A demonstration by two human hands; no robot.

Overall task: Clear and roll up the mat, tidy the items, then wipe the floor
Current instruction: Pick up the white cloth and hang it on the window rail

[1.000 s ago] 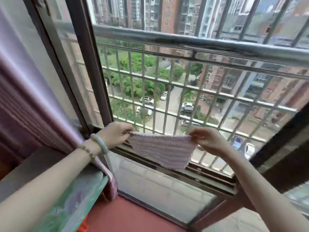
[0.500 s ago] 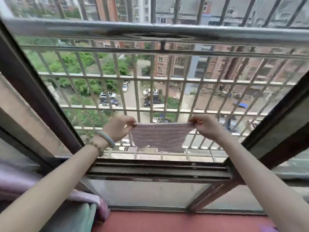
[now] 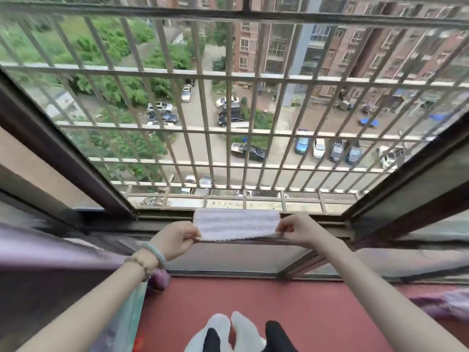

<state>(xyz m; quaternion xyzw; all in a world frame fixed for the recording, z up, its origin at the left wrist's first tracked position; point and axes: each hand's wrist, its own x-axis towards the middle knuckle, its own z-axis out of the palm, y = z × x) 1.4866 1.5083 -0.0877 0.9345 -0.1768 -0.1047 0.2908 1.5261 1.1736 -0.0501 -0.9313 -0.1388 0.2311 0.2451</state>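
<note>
A small pale lilac ribbed cloth (image 3: pixel 236 224) lies stretched flat over the dark window sill track (image 3: pixel 317 226). My left hand (image 3: pixel 177 238) pinches its near left corner, and my right hand (image 3: pixel 298 228) pinches its near right corner. Both arms reach forward from the bottom of the view. The mat is not in sight.
Metal security bars (image 3: pixel 228 97) close the open window ahead. Dark window frames (image 3: pixel 63 158) slant in on both sides. A purple curtain (image 3: pixel 50 250) hangs at the left. The red floor (image 3: pixel 279 301) lies below, with my white-socked feet (image 3: pixel 228 331) on it.
Both hands have lowered the cloth from in front of the bars down onto the sill track. The view has tilted downward, bringing the red floor and my feet into sight.
</note>
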